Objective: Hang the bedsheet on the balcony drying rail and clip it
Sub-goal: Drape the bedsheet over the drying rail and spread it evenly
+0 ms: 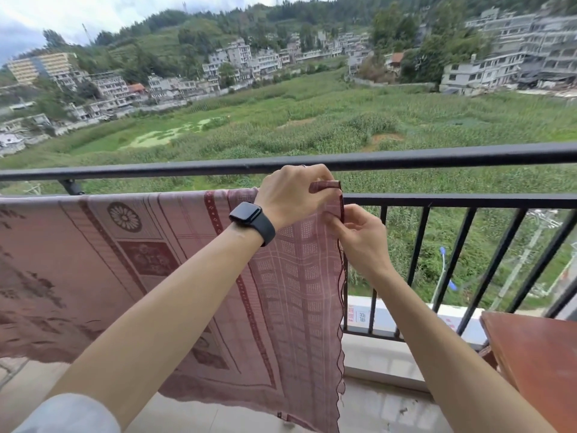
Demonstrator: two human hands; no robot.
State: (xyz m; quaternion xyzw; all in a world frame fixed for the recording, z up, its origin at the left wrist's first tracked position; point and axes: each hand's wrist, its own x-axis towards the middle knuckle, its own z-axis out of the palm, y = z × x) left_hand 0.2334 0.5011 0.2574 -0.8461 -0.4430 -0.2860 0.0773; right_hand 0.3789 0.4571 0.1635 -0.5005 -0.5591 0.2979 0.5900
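A pink-and-maroon patterned bedsheet (93, 260) hangs over the black balcony railing's top bar (452, 200), covering it from the left edge to the middle. My left hand (290, 195), with a dark smartwatch on the wrist, grips the sheet's top right corner at the bar, where the hem is folded over. My right hand (359, 235) pinches the sheet's right edge just below that corner. A second, higher black drying rail (437, 156) runs across the view behind my hands, bare of cloth. No clip is visible.
Vertical black balusters (418, 267) fill the railing to the right. A reddish-brown wooden table (537, 354) stands at the lower right by the railing. A bracket (72, 186) joins the upper rail on the left. Beyond lie green fields and buildings.
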